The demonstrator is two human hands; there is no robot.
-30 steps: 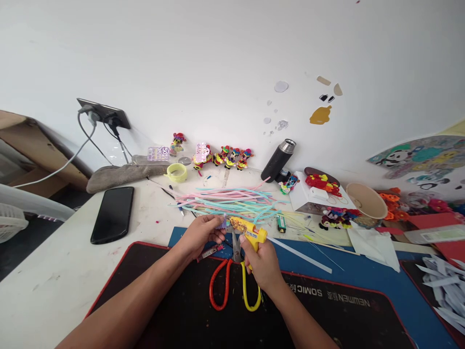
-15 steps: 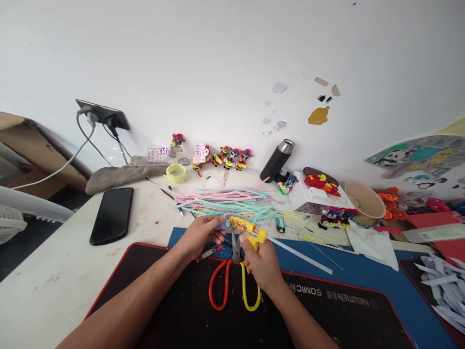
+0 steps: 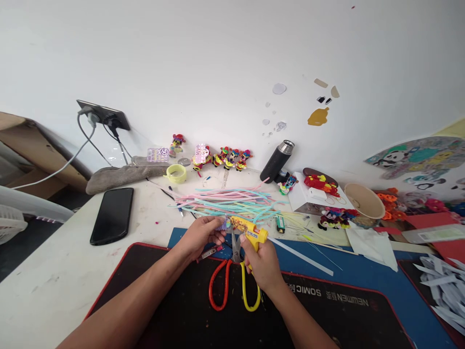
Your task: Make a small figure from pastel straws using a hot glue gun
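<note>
My right hand (image 3: 262,264) is closed round a yellow glue gun (image 3: 250,231), its nozzle pointing left. My left hand (image 3: 202,234) pinches a small purple craft piece (image 3: 220,224) right at the nozzle tip. Under both hands, scissors (image 3: 234,283) with one red and one yellow handle lie on a black desk mat (image 3: 163,310). A pile of pastel pink, blue and green strips (image 3: 232,201) lies just beyond the hands.
A black phone (image 3: 112,214) lies at the left. Along the wall stand colourful small figures (image 3: 225,157), a yellow tape roll (image 3: 176,172), a black flask (image 3: 277,161), a white box (image 3: 314,196) and a paper cup (image 3: 364,203). Paper scraps (image 3: 445,288) lie at far right.
</note>
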